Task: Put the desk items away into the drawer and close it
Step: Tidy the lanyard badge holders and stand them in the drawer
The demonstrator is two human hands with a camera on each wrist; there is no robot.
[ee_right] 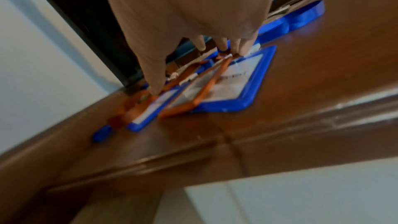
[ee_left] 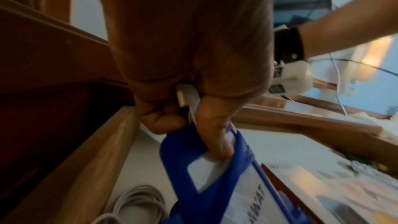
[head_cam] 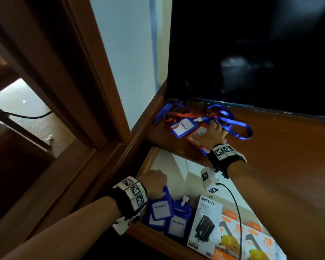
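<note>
Over the open drawer [head_cam: 150, 160], my left hand [head_cam: 154, 182] pinches the clip of a blue badge holder [head_cam: 160, 209] [ee_left: 215, 176], which hangs above other blue badge holders [head_cam: 178, 224] lying in the drawer. On the desk top [head_cam: 270, 147], my right hand [head_cam: 213, 133] [ee_right: 193, 31] reaches down with straight fingers [ee_right: 154, 81] onto a pile of badges: an orange badge holder [head_cam: 196, 140] [ee_right: 193, 91], a blue badge holder [head_cam: 180, 128] [ee_right: 247, 81] and tangled blue lanyards [head_cam: 231, 119] and orange lanyards [head_cam: 184, 115]. Its fingertips touch the pile.
A dark monitor [head_cam: 251, 53] stands just behind the pile. The drawer also holds a white charger box [head_cam: 204, 226], orange and yellow product boxes [head_cam: 242, 241] and a coiled white cable [ee_left: 137, 205]. A wooden door frame [head_cam: 64, 72] rises on the left.
</note>
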